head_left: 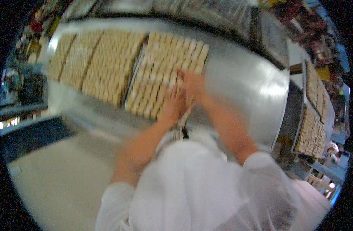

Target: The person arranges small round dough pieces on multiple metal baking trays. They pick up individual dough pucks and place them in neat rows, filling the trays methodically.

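A tray of small pale dough pieces (161,65), set in close rows, lies on the metal table before me. Over its near right part is my left hand (175,104), its fingers spread and low against the pieces. Just to the right and slightly farther off, my right hand (192,84) reaches over the same tray's right side. Motion smears its fingers, so whether it holds a piece cannot be made out. The two hands nearly meet and hide the pieces beneath them.
More trays of similar pieces (111,65) stand side by side to the left. Bare metal tabletop (242,92) spreads to the right. A rack with filled trays (313,127) stands at the far right. Grey trays or panels (207,15) line the table's far edge.
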Demonstrator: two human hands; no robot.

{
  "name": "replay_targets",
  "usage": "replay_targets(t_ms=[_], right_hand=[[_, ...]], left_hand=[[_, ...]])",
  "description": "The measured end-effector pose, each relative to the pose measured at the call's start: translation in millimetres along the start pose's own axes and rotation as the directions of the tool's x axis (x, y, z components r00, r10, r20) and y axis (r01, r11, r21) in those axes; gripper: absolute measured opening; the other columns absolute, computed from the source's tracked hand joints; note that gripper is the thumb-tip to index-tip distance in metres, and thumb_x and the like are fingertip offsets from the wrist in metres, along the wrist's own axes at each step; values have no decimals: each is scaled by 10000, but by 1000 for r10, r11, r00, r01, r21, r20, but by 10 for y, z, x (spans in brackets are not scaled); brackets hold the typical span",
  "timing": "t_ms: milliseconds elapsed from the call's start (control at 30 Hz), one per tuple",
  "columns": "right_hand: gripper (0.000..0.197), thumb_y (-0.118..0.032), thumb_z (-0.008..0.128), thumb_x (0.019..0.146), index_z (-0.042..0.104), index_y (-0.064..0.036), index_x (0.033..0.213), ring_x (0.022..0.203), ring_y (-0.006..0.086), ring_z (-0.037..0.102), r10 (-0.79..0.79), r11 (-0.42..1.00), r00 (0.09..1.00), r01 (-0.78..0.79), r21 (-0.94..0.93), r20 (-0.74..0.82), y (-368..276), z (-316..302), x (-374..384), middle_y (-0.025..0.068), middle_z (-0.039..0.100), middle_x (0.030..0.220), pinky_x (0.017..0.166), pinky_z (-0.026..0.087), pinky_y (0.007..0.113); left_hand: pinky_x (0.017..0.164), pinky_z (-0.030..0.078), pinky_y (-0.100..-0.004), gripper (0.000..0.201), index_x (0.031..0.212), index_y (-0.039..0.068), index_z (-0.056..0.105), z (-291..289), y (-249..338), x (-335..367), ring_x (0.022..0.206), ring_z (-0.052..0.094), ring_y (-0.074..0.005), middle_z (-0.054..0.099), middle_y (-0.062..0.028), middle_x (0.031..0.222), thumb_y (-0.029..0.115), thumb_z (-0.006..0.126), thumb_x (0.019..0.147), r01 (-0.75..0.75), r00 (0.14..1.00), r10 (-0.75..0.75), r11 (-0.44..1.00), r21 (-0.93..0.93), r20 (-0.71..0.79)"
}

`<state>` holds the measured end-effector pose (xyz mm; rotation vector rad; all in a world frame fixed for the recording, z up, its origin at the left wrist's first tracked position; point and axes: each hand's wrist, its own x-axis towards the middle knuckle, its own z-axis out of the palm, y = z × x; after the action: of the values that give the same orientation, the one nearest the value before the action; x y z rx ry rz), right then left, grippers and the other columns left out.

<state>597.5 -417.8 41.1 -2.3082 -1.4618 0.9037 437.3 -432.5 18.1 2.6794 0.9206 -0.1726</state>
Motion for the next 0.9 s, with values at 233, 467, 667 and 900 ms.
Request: replay_targets(t_ms=[233,467,667,900], right_hand=[[399,-177,551,973,680,-190,1350,872,330,738,-148,966,987,131,-222,-61,-135,100,168,135,773,1026,733,571,482],[407,-212,604,973,651,-231,1377,751,364,706,-309,951,901,288,-112,-304,-114,158,508,142,747,880,661,558,492],[418,-174,621,977,634,-166,1395,770,357,696,-107,992,891,127,16,-442,-485,-30,457,180,757,994,674,549,473],[438,-113,648,1002,618,-132,1438,610,248,590,38,993,819,33,114,-572,-1072,145,351,184,762,1083,595,478,406]], left_hand=[[1186,70,-783,722,1634,169,361,-192,-86,47,1597,151,-385,281,-44,1711,545,519,1039,13,956,-66,983,183,287],[1186,117,-776,809,1600,63,380,-145,-558,252,1547,270,-388,385,-96,1632,616,503,1022,-139,977,199,866,480,-77],[1184,97,-789,807,1585,91,428,-190,-969,238,1564,265,-373,407,-70,1640,675,420,1029,-174,984,174,985,-6,26],[1156,114,-815,624,1433,58,565,-466,-1937,4,1496,363,-422,498,-70,1547,535,545,1032,-287,943,286,958,23,-167]])
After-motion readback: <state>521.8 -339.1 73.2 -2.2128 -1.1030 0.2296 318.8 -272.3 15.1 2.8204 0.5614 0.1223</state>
